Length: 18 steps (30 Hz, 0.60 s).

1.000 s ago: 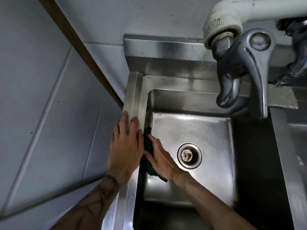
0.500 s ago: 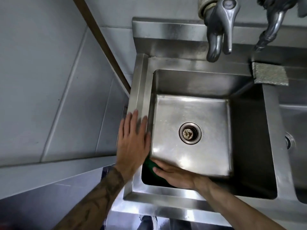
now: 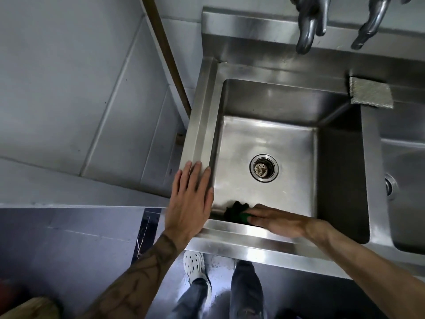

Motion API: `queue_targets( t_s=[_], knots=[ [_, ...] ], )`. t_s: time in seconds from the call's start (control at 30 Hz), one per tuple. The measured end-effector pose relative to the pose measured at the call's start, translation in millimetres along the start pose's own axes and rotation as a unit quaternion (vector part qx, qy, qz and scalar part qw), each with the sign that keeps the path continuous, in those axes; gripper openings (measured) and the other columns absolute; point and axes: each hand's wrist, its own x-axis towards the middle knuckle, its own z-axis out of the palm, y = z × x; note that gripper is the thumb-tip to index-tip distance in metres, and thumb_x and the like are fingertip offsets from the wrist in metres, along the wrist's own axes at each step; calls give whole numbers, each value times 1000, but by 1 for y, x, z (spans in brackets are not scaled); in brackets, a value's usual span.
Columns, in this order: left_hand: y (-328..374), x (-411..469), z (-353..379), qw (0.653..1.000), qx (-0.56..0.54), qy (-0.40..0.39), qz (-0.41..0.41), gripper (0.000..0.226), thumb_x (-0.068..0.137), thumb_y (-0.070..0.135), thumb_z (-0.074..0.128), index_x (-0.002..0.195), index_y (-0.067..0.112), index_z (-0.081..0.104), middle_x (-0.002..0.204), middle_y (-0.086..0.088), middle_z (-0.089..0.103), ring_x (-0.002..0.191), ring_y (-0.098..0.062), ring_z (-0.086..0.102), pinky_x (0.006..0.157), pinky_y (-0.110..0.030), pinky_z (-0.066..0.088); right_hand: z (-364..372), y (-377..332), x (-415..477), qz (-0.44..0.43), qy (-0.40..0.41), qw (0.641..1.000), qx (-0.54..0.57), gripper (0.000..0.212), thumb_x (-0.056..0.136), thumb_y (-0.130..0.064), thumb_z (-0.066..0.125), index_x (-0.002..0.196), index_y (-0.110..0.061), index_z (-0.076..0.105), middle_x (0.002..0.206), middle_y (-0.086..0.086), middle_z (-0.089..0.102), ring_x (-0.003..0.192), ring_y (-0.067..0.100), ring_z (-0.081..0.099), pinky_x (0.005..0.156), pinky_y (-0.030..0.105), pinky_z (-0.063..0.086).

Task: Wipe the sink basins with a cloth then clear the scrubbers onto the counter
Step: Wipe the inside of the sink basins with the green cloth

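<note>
The left steel sink basin [image 3: 264,139] lies below me, with a round drain [image 3: 263,168] in its floor. My right hand [image 3: 278,221] reaches down inside and presses a dark green cloth [image 3: 236,211] flat against the near wall at the near left corner, fingers straight. My left hand [image 3: 190,201] rests flat and open on the basin's left rim. A grey-green scrubber pad [image 3: 370,93] lies on the ledge at the far right corner of this basin. Part of a second basin [image 3: 404,192] shows at the right edge.
Two metal taps [image 3: 310,26] hang over the back ledge. Tiled wall panels and a brown pipe stand to the left. My legs and a white clog are visible below the sink's front edge.
My right hand has dragged the cloth from the left wall down into the near left corner and along the near wall. The view has pulled back and down. My left hand stays on the rim.
</note>
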Motion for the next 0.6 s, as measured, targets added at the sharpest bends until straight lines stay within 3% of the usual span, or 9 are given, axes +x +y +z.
queue_targets(
  t_s=[0.13, 0.23, 0.43, 0.6],
  knots=[
    [0, 0, -1, 1000, -7, 16, -4, 61, 115, 42, 16, 161, 10, 38, 168, -17, 37, 160, -36, 26, 127, -57, 29, 13, -36, 25, -37, -18, 999, 33, 46, 104, -59, 32, 149, -50, 40, 147, -26, 36, 150, 8, 24, 128, 41, 11],
    [0, 0, 1, 999, -23, 30, -5, 60, 115, 41, 17, 160, 8, 40, 167, -16, 40, 160, -34, 27, 127, -56, 28, 13, -59, 38, -56, -41, 997, 44, 39, 107, -57, 26, 138, -52, 48, 151, -19, 37, 145, 3, 26, 125, 31, 10],
    [0, 1, 10, 998, -23, 52, -6, 58, 114, 41, 28, 161, 8, 38, 170, -14, 36, 163, -30, 20, 131, -55, 22, -4, 2, 26, -64, -35, 997, -28, 37, 108, -48, 35, 143, -46, 47, 134, -7, 45, 129, 11, 44, 117, 28, 28],
    [5, 3, 8, 997, -28, 69, -11, 58, 112, 40, 36, 158, 7, 43, 168, -13, 38, 162, -29, 22, 133, -50, 15, -36, 59, -18, -56, -46, 992, -99, 29, 107, -41, 43, 134, -44, 54, 124, -11, 46, 118, 6, 47, 111, 25, 32]
  ],
)
